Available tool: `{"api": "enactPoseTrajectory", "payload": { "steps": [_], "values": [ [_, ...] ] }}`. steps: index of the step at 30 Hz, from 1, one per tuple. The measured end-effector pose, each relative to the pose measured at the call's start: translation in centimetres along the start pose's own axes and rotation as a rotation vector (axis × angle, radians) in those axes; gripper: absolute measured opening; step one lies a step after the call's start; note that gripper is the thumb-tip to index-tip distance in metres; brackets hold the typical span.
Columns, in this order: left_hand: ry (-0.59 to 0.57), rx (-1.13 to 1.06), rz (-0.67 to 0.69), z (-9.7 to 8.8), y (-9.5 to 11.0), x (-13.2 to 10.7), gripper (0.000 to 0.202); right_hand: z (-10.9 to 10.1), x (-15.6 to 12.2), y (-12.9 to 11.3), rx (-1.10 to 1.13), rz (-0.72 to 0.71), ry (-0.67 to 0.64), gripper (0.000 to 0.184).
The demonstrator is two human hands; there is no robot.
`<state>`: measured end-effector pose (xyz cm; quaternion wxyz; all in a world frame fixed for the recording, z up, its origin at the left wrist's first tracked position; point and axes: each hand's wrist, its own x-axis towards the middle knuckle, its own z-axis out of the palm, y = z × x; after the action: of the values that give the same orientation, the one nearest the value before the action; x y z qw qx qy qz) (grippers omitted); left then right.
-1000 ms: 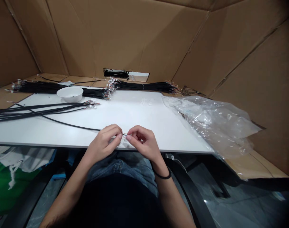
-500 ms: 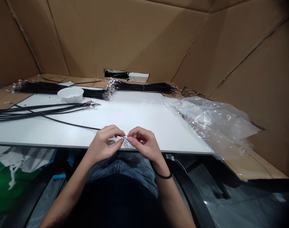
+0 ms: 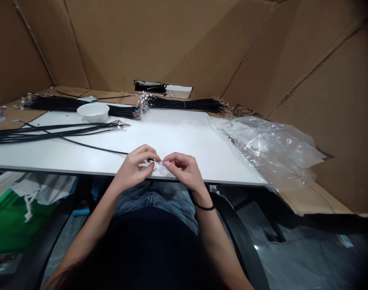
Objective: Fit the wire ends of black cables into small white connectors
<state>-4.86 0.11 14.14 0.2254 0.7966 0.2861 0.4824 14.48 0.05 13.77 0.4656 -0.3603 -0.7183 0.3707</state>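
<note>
My left hand and my right hand meet at the near edge of a white table, fingertips almost touching. Both pinch the thin, fanned wire ends of a black cable, which runs away to the left across the tabletop. The fine wires are too small to make out singly. A loose group of black cables with connector ends lies to the left, well beyond my left hand.
Two tied cable bundles lie along the table's far edge, behind a white bowl. Small clear parts sit on the table. A crumpled plastic bag lies at right. Cardboard walls surround the table.
The whole view has shifted, with the table sitting higher in the picture. My hands stay together on the wire ends, with only small finger movements.
</note>
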Motion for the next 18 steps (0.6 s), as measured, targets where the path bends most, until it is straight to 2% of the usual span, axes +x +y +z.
{"api": "enactPoseTrajectory", "payload": {
  "steps": [10, 18],
  "values": [
    [0.029, 0.048, -0.038, -0.09, -0.25, -0.11, 0.017, 0.06, 0.11, 0.01, 0.013, 0.014, 0.013, 0.027],
    [0.021, 0.035, -0.027, -0.08, -0.01, -0.02, 0.022, 0.09, 0.17, 0.04, 0.049, -0.002, -0.020, 0.023]
  ]
}}
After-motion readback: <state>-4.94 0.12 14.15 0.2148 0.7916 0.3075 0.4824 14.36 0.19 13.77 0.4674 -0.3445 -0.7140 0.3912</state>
